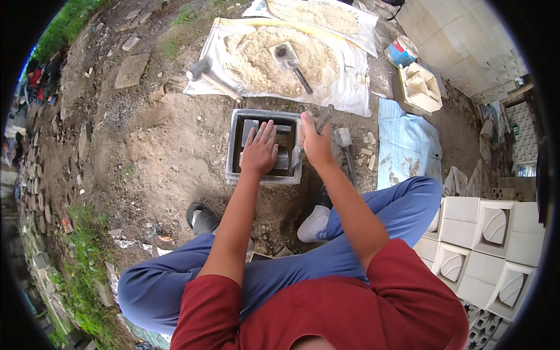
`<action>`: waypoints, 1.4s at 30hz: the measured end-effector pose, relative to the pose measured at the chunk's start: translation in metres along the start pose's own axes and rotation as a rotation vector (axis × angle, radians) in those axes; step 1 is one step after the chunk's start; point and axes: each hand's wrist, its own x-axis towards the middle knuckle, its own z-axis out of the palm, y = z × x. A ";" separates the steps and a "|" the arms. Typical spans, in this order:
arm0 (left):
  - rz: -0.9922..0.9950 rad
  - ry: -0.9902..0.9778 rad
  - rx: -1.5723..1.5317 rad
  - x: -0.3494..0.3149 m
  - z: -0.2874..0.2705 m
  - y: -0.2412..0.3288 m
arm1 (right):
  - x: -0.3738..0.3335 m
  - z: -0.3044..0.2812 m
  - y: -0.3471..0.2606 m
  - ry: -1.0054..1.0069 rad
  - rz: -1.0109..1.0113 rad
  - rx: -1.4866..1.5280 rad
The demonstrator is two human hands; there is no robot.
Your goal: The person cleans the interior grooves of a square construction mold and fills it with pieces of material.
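Note:
A square dark metal mould (231, 170) lies on the dirt in front of me, with grey blocks (251, 125) inside it. My left hand (261, 150) rests palm down over the mould, fingers stretched across the blocks. At the mould's right rim is my right hand (317, 144), its fingers curled. A dark grey piece (324, 116) shows beside those fingers; its kind is unclear, and whether it is gripped is hard to see. Just right of it lies a tool with a pale square head (343, 137) and a dark handle.
Beyond the mould, white sacks (356, 96) carry a sandy heap (251, 61) with a scoop (286, 54). A mallet (198, 70) lies at their left corner. To the right are a blue sack (408, 143), a cream moulded block (421, 87), a bucket (401, 51) and stacked pale blocks (490, 233).

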 end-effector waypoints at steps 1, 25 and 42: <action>0.020 0.013 -0.008 0.006 0.000 0.006 | -0.006 -0.008 0.025 0.022 0.004 0.128; 0.034 -0.002 -0.074 0.017 -0.005 0.018 | -0.007 -0.012 0.056 0.099 -0.068 -0.073; 0.028 -0.012 -0.047 0.007 -0.005 0.003 | -0.005 -0.019 0.040 -0.165 -0.078 -0.153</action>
